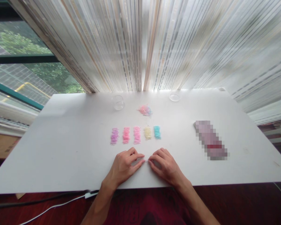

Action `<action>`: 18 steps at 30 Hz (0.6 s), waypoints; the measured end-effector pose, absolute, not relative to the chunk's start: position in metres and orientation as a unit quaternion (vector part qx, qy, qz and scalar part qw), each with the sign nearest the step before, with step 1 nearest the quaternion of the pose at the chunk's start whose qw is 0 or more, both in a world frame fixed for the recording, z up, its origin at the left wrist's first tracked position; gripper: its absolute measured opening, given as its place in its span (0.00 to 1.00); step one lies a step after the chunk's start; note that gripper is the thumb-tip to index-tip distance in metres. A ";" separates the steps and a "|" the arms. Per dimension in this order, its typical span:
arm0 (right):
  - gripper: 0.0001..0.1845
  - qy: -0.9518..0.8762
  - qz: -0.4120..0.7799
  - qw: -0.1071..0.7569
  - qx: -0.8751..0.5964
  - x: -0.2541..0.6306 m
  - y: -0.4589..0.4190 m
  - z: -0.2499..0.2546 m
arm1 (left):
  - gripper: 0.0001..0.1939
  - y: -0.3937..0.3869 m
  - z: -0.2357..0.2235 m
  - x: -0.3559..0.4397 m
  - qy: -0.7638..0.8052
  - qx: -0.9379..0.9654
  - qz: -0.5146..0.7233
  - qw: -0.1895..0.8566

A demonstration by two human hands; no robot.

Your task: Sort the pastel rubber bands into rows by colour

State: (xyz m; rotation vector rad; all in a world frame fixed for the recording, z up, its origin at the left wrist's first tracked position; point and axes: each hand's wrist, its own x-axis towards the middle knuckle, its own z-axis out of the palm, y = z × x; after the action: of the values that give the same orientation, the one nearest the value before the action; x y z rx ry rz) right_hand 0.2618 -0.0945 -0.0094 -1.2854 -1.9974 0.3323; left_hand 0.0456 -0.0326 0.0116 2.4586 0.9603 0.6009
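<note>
My bare left hand [124, 165] curled, grip unclear, bare right hand [165, 164] pinching a thin pale strand [146, 161], forearms crossing the white table [61, 150] edge at six, room toward nine o'clock.

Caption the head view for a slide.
Left hand and right hand close together at a white table, before five coloured bunches and a mixed pile.

Your tabletop [65, 147] has a smooth finish with a faint sheen. The thin strands in the five rows [137, 135] and the loose pile [145, 110] look like plastic or rubber; you cannot confirm which. The round container [118, 104] and the shallow dish [174, 97] show you clear, glossy plastic. The curtain [121, 47] is thin, translucent cloth; the brown box [2, 146] is matt cardboard; the dark red floor [70, 215] resembles polished wood.
</note>
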 end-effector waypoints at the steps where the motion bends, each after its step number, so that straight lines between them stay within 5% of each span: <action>1: 0.05 -0.774 0.131 0.373 -0.495 0.262 -0.095 -0.009 | 0.08 -0.033 0.011 0.046 0.346 0.886 0.219 0.220; 18: 0.07 -0.743 0.157 0.413 -0.503 0.264 -0.097 -0.008 | 0.06 -0.033 0.013 0.049 0.325 0.847 0.265 0.326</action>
State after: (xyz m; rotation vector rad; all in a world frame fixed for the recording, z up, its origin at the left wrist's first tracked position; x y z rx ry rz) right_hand 0.2637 -0.0972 -0.0079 -1.2649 -1.8680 0.3959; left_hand 0.0490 -0.0327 0.0132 2.2208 0.8516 0.6938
